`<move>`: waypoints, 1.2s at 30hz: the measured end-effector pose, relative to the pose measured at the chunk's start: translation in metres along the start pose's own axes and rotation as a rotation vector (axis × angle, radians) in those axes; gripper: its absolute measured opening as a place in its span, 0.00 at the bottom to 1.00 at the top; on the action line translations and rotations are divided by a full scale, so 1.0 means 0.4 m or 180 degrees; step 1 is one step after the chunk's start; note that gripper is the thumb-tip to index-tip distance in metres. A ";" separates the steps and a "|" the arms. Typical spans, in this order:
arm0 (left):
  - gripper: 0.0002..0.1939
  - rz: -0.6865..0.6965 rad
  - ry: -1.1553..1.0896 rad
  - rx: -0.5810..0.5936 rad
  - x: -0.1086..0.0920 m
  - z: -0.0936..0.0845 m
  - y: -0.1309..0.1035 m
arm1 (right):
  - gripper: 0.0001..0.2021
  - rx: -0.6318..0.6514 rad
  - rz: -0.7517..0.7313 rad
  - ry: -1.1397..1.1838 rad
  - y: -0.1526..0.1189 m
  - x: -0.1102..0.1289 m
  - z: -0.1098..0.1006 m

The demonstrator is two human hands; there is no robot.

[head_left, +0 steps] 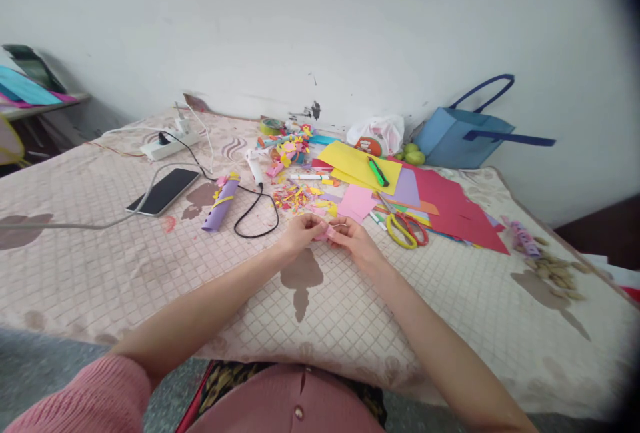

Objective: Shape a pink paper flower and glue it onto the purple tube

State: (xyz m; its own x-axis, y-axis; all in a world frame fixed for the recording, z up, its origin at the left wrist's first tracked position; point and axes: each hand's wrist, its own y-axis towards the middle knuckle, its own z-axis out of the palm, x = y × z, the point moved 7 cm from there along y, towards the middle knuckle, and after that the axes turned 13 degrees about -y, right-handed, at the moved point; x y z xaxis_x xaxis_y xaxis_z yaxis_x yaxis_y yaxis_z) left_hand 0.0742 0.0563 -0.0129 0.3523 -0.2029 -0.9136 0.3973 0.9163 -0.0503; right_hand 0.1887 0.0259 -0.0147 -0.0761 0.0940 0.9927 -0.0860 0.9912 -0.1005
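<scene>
A small piece of pink paper (323, 234) is pinched between my two hands over the middle of the table. My left hand (301, 232) holds its left side, fingers closed. My right hand (353, 240) grips its right side with thumb and fingertips, touching or nearly touching the left. Fingers cover part of the paper. Just behind my hands lie colourful paper scraps (296, 198) and a pink paper square (357, 202). Scissors with yellow and red handles (401, 230) rest right of my right hand. A purple paper roll with yellow strips (221, 205) lies to the left.
Behind are a white glue gun (254, 166) with a black cord, yellow sheets (357, 165), a green cutter (378, 172) and red paper (450, 203). A phone (165, 191) and power strip (170, 144) lie left; a blue bag (460, 138) stands back right.
</scene>
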 end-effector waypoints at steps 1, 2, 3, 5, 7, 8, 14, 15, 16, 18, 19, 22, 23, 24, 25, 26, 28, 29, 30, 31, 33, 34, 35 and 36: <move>0.15 0.0011 -0.0044 -0.0040 -0.002 0.000 -0.001 | 0.16 -0.0023 -0.0044 -0.0028 -0.001 0.003 0.003; 0.15 0.0013 -0.0071 -0.0062 -0.003 0.001 -0.003 | 0.16 -0.0072 -0.0097 -0.0060 -0.002 0.006 0.005; 0.14 0.0013 -0.0076 -0.0078 -0.003 0.001 -0.004 | 0.16 -0.0131 -0.0150 -0.0095 -0.004 0.009 0.006; 0.14 -0.0002 -0.0037 -0.0086 -0.003 0.000 -0.005 | 0.16 -0.0229 -0.0229 -0.0172 -0.007 0.014 0.008; 0.14 -0.0037 0.0035 -0.0007 -0.003 0.000 -0.003 | 0.16 -0.0261 -0.0263 -0.0263 -0.009 0.018 0.009; 0.14 -0.0064 0.0086 0.0077 -0.003 0.001 -0.001 | 0.16 -0.0247 -0.0274 -0.0311 -0.010 0.020 0.010; 0.13 -0.0150 0.0339 0.0368 -0.010 0.001 0.010 | 0.17 -0.0112 -0.0397 -0.0477 -0.014 0.035 0.013; 0.13 -0.0174 0.0294 0.0352 -0.009 0.000 0.010 | 0.17 -0.0115 -0.0404 -0.0445 -0.014 0.036 0.014; 0.13 -0.0198 0.0230 0.0337 -0.008 0.000 0.010 | 0.17 -0.0124 -0.0406 -0.0400 -0.013 0.035 0.014; 0.14 -0.0218 0.0077 0.0301 -0.001 -0.001 0.010 | 0.16 -0.0147 -0.0387 -0.0322 -0.012 0.031 0.014; 0.14 -0.0216 0.0003 0.0264 0.003 -0.002 0.010 | 0.16 -0.0164 -0.0369 -0.0300 -0.011 0.029 0.014; 0.15 -0.0255 -0.0192 0.0177 0.015 -0.006 0.011 | 0.15 -0.0196 -0.0311 -0.0296 -0.010 0.024 0.011; 0.14 -0.0300 -0.0242 0.0196 0.018 -0.005 0.011 | 0.15 -0.0184 -0.0285 -0.0297 -0.010 0.023 0.010; 0.14 -0.0364 -0.0277 0.0232 0.019 -0.003 0.010 | 0.15 -0.0173 -0.0259 -0.0289 -0.009 0.022 0.008; 0.14 -0.0437 -0.0294 0.0277 0.019 -0.001 0.010 | 0.15 -0.0173 -0.0228 -0.0267 -0.009 0.022 0.006; 0.14 -0.0502 -0.0296 0.0320 0.016 0.000 0.010 | 0.15 -0.0192 -0.0187 -0.0220 -0.008 0.020 0.002; 0.14 -0.0529 -0.0236 0.0380 0.000 -0.001 0.010 | 0.16 -0.0270 -0.0090 -0.0046 -0.005 0.016 -0.009; 0.15 -0.0473 -0.0180 0.0431 -0.013 -0.001 0.011 | 0.16 -0.0324 -0.0036 0.0073 -0.004 0.013 -0.015; 0.16 -0.0377 -0.0103 0.0515 -0.028 0.001 0.011 | 0.16 -0.0380 0.0019 0.0199 -0.002 0.009 -0.021; 0.17 -0.0277 -0.0014 0.0631 -0.042 0.004 0.011 | 0.17 -0.0425 0.0072 0.0321 -0.001 0.006 -0.026; 0.19 -0.0132 0.0138 0.0907 -0.063 0.015 0.009 | 0.17 -0.0479 0.0166 0.0527 0.001 0.000 -0.032; 0.19 -0.0088 0.0184 0.1038 -0.070 0.020 0.007 | 0.18 -0.0483 0.0208 0.0608 0.002 -0.003 -0.033; 0.18 -0.0055 0.0207 0.1146 -0.076 0.025 0.005 | 0.18 -0.0470 0.0241 0.0676 0.002 -0.005 -0.032; 0.18 -0.0029 0.0220 0.1231 -0.079 0.029 0.003 | 0.17 -0.0449 0.0267 0.0737 0.002 -0.006 -0.031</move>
State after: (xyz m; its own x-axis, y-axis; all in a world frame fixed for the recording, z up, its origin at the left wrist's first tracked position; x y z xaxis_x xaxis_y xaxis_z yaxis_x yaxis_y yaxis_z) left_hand 0.0733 0.0600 0.0206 0.2948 -0.1746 -0.9395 0.6947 0.7142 0.0853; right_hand 0.2011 0.0276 -0.0164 0.1531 0.1789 0.9719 0.0512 0.9807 -0.1885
